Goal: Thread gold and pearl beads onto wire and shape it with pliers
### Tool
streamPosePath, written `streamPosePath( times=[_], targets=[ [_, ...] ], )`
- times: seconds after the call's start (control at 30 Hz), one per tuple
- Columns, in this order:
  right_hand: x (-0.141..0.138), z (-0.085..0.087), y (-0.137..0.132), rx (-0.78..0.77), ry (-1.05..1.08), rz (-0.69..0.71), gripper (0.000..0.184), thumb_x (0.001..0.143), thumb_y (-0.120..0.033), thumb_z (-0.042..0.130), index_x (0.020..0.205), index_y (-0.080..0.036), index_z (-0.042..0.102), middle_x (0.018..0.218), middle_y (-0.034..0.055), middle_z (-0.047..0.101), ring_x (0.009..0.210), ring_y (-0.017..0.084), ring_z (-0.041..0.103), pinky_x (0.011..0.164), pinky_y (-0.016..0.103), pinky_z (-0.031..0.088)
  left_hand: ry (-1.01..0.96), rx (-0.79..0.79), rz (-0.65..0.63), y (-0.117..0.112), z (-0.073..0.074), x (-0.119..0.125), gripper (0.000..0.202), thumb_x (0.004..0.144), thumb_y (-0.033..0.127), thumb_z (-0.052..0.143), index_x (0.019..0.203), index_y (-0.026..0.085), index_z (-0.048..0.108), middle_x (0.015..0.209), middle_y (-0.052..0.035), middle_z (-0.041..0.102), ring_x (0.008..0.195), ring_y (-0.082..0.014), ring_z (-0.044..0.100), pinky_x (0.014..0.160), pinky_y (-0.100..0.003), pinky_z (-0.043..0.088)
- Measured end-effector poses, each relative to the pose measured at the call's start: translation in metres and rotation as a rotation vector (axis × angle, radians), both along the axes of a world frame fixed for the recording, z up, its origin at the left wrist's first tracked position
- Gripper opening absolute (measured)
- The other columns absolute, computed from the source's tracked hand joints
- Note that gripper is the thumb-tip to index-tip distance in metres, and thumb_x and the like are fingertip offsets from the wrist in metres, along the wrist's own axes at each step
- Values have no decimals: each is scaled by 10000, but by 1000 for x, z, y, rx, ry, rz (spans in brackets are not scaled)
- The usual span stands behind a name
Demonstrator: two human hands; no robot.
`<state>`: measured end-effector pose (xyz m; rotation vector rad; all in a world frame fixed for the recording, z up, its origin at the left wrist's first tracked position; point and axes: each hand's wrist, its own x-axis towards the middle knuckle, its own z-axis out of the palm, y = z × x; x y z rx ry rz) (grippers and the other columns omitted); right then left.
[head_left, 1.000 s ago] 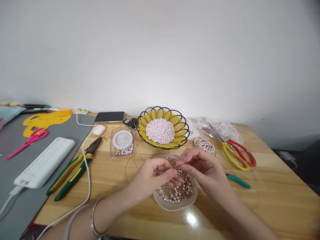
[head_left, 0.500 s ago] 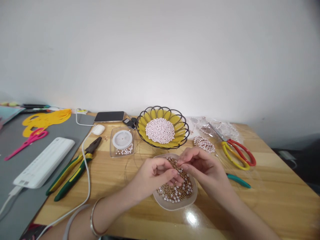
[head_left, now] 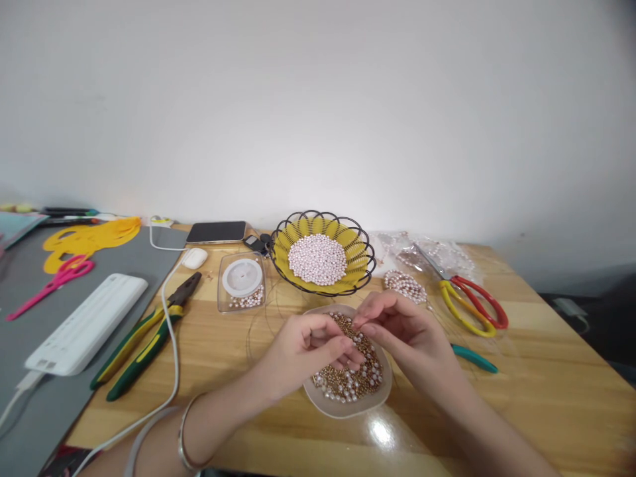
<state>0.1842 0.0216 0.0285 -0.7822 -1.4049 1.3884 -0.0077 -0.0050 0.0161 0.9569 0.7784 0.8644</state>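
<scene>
My left hand [head_left: 313, 344] is over the left side of a pale bowl [head_left: 342, 409], thumb and curled fingers pinched together; what they hold is too small to make out. Across from it, my right hand [head_left: 405, 328] has thumb and forefinger closed at their tips above the bowl's right rim, and I cannot tell what is between them. Gold and pearly beads [head_left: 352, 384] fill the bowl below both hands. A thin wire [head_left: 251, 338] loops on the table left of the bowl.
Behind the bowl stands a yellow basket [head_left: 278, 242] of pinkish beads [head_left: 318, 260]. To the left are a clear box with a white spool [head_left: 242, 277], pliers [head_left: 149, 334], a power bank [head_left: 87, 324] and pink scissors [head_left: 54, 281]. A beaded strand [head_left: 405, 286], red-and-yellow scissors [head_left: 472, 305] and a teal handle [head_left: 474, 358] lie right.
Both hands hold almost the same pose over the bowl. My right fingertips have shifted very slightly; the whole view has moved a few pixels.
</scene>
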Motion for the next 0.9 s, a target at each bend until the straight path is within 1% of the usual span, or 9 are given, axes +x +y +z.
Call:
streamPosePath(
  times=[0.17,0.33,0.5,0.67,0.8,0.9],
  targets=[
    [0,2,-1,-8,21,11,72,909,-250,815,899,-289,755,836,-15,751,787,121,698,725,185,581,-2,-1,-2,0,1,0,436,826,543,804,819,134,653,808,-102,816,783,-160,791,742,-239,619],
    [0,2,-1,-38,54,28,101,882,-226,840,878,-283,757,814,-18,763,775,117,705,728,174,584,-5,-3,0,1,0,0,425,833,529,805,828,130,661,808,-102,817,780,-159,792,740,-238,618],
    [1,0,1,-118,99,46,114,880,-202,852,882,-273,763,834,-24,787,777,85,720,729,122,575,1,-6,3,0,-2,0,408,838,511,808,821,129,665,828,-104,823,786,-149,794,738,-223,614],
    [0,-2,2,-229,189,82,105,877,-250,862,889,-265,760,828,-38,767,687,66,697,675,125,584,10,-14,1,0,-2,1,421,828,524,811,829,126,676,852,-111,829,794,-149,795,733,-222,613],
    [0,0,2,-296,251,123,99,882,-244,858,903,-249,762,828,-45,740,685,51,686,680,112,571,14,-20,-1,-1,-2,0,433,815,538,817,812,130,669,841,-111,829,783,-153,794,728,-230,612],
    [0,2,2,-318,293,160,90,897,-235,844,917,-243,756,823,-44,717,701,54,673,689,114,566,15,-24,1,-1,-2,0,433,816,540,815,805,132,669,839,-108,828,779,-149,791,726,-226,605]
  ],
)
